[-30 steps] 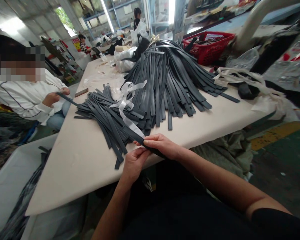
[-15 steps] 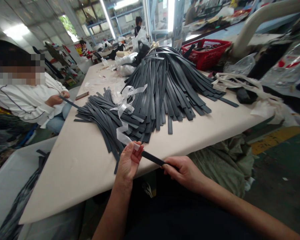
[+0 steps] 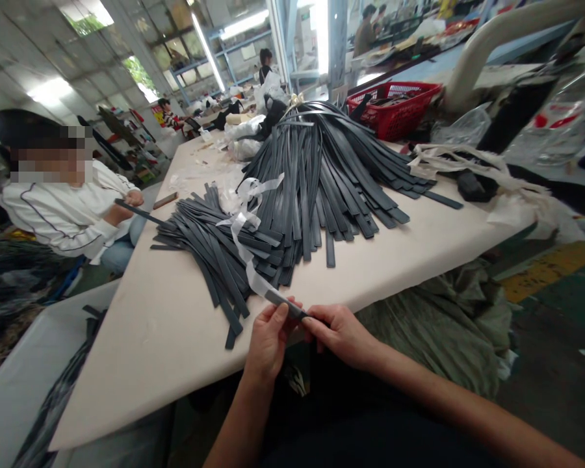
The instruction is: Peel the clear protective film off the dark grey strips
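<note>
A dark grey strap (image 3: 298, 312) spans the short gap between my two hands at the table's near edge. My left hand (image 3: 269, 338) pinches its end, with the thumb on top. Along the strap's end lies a translucent white ribbon (image 3: 254, 276), which trails up and curls over the pile. My right hand (image 3: 344, 335) grips the strap close beside the left, fingers wrapped round it; the rest of the strap is hidden. Ahead lies a loose pile of dark straps (image 3: 202, 250), and behind it a large bundle (image 3: 322, 175) tied at the top.
At the left a co-worker in a white top (image 3: 63, 214) holds a similar strap. The cream table (image 3: 141, 364) carries a red basket (image 3: 394, 110) at the back and pale cloth strips (image 3: 472, 162) on the right. A grey-white bin (image 3: 34, 344) stands at the lower left.
My left hand has moved right and down along the strap, closer to my right hand. The ribbon now lies against the strap's end. The view has shifted slightly.
</note>
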Tool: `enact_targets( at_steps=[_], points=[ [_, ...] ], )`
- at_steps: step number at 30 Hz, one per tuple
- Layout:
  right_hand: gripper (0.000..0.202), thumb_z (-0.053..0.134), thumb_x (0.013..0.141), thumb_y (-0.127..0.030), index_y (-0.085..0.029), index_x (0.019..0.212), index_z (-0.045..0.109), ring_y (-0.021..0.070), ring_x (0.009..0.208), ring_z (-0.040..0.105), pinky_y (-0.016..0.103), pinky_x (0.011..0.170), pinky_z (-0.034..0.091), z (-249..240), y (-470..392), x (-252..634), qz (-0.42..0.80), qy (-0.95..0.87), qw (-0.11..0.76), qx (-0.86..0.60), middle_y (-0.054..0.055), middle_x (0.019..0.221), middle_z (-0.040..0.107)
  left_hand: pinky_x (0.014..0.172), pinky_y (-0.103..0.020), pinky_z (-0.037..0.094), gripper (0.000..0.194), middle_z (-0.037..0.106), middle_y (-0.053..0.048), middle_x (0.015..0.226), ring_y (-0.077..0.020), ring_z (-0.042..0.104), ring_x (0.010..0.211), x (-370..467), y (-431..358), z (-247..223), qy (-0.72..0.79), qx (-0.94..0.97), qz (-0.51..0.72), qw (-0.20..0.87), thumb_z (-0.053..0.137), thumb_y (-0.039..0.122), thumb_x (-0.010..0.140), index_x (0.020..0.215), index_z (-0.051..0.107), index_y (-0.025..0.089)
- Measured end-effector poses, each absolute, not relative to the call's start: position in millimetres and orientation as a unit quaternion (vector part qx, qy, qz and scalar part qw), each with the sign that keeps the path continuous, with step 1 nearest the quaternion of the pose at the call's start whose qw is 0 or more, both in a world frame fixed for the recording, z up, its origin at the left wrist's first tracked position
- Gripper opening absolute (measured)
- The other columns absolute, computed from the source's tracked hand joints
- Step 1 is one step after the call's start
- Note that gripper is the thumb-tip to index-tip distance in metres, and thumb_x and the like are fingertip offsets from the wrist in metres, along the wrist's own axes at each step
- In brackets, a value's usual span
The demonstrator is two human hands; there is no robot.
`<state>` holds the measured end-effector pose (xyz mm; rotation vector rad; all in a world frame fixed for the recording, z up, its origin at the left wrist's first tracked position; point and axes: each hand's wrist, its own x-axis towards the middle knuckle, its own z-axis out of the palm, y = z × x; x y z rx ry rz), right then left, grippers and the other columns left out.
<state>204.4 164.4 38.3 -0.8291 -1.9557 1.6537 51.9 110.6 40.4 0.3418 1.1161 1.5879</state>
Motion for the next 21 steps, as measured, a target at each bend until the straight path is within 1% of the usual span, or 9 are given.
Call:
enact_targets(
  at_steps=[3, 5, 6, 9, 11, 13, 16, 19, 21],
  points=[
    [0.022, 0.054, 0.092, -0.031, -0.014, 0.086, 0.068, 0.0116, 0.058, 0.061, 0.02, 0.056, 0.047, 37, 166, 215, 0.616, -0.716, 0.218, -0.245, 0.001, 0.073, 0.067, 0.069, -0.023, 0.058, 0.037, 0.078, -0.006, 0.077, -0.015, 0.072, 0.071, 51, 110, 42, 0.479, 0.147, 0.684, 0.53, 0.091, 0.035, 0.058, 0.083, 0.077, 0.013],
    [0.019, 0.057, 0.09, -0.029, -0.015, 0.095, 0.069, 0.0132, 0.065, 0.064, 0.021, 0.06, 0.049, 31, 164, 233, 0.632, -0.72, 0.178, -0.223, 0.002, 0.08, 0.069, 0.07, -0.024, 0.059, 0.039, 0.078, -0.005, 0.076, -0.0144, 0.071, 0.069, 41, 111, 45, 0.477, 0.126, 0.708, 0.505, 0.093, 0.035, 0.054, 0.081, 0.077, 0.014],
    [0.02, 0.056, 0.09, -0.028, -0.014, 0.094, 0.07, 0.0133, 0.066, 0.064, 0.021, 0.06, 0.049, 26, 161, 243, 0.64, -0.716, 0.153, -0.232, 0.002, 0.08, 0.069, 0.071, -0.024, 0.059, 0.039, 0.078, -0.005, 0.077, -0.0145, 0.072, 0.07, 36, 111, 46, 0.477, 0.117, 0.719, 0.492, 0.094, 0.035, 0.052, 0.08, 0.077, 0.014],
    [0.027, 0.051, 0.091, -0.029, -0.013, 0.079, 0.068, 0.0108, 0.056, 0.06, 0.018, 0.052, 0.045, 12, 149, 263, 0.66, -0.68, 0.106, -0.303, 0.002, 0.069, 0.066, 0.076, -0.026, 0.06, 0.039, 0.079, -0.006, 0.083, -0.0173, 0.073, 0.078, 32, 105, 43, 0.489, 0.115, 0.715, 0.486, 0.094, 0.035, 0.051, 0.079, 0.077, 0.015],
    [0.028, 0.051, 0.091, -0.03, -0.013, 0.076, 0.067, 0.0096, 0.052, 0.057, 0.017, 0.049, 0.043, 11, 141, 261, 0.672, -0.653, 0.116, -0.329, 0.001, 0.065, 0.064, 0.081, -0.028, 0.06, 0.039, 0.079, -0.008, 0.089, -0.02, 0.074, 0.085, 43, 98, 34, 0.507, 0.127, 0.677, 0.518, 0.093, 0.036, 0.054, 0.083, 0.078, 0.014],
    [0.029, 0.051, 0.091, -0.033, -0.013, 0.078, 0.066, 0.0093, 0.052, 0.056, 0.017, 0.05, 0.043, 16, 140, 252, 0.679, -0.646, 0.153, -0.315, 0.0, 0.065, 0.062, 0.083, -0.028, 0.059, 0.04, 0.079, -0.01, 0.093, -0.022, 0.073, 0.091, 60, 91, 25, 0.523, 0.147, 0.623, 0.563, 0.09, 0.037, 0.059, 0.09, 0.078, 0.014],
    [0.032, 0.049, 0.094, -0.038, -0.014, 0.079, 0.065, 0.0095, 0.055, 0.055, 0.018, 0.053, 0.044, 26, 147, 241, 0.654, -0.677, 0.204, -0.267, -0.001, 0.067, 0.059, 0.079, -0.03, 0.059, 0.043, 0.079, -0.011, 0.094, -0.0249, 0.073, 0.092, 77, 84, 21, 0.532, 0.168, 0.574, 0.599, 0.088, 0.04, 0.063, 0.095, 0.078, 0.015],
    [0.022, 0.053, 0.091, -0.032, -0.015, 0.087, 0.067, 0.0107, 0.061, 0.056, 0.018, 0.056, 0.043, 21, 145, 248, 0.623, -0.719, 0.181, -0.251, -0.001, 0.071, 0.061, 0.08, -0.031, 0.058, 0.043, 0.079, -0.01, 0.093, -0.0249, 0.072, 0.091, 71, 87, 28, 0.536, 0.153, 0.618, 0.554, 0.089, 0.045, 0.058, 0.089, 0.079, 0.016],
    [0.025, 0.053, 0.092, -0.035, -0.014, 0.088, 0.067, 0.0118, 0.062, 0.057, 0.019, 0.057, 0.043, 5, 141, 258, 0.624, -0.722, 0.143, -0.263, 0.0, 0.072, 0.063, 0.087, -0.032, 0.055, 0.042, 0.079, -0.01, 0.094, -0.0242, 0.071, 0.095, 61, 89, 33, 0.534, 0.159, 0.655, 0.511, 0.089, 0.046, 0.058, 0.085, 0.08, 0.016]
  ],
)
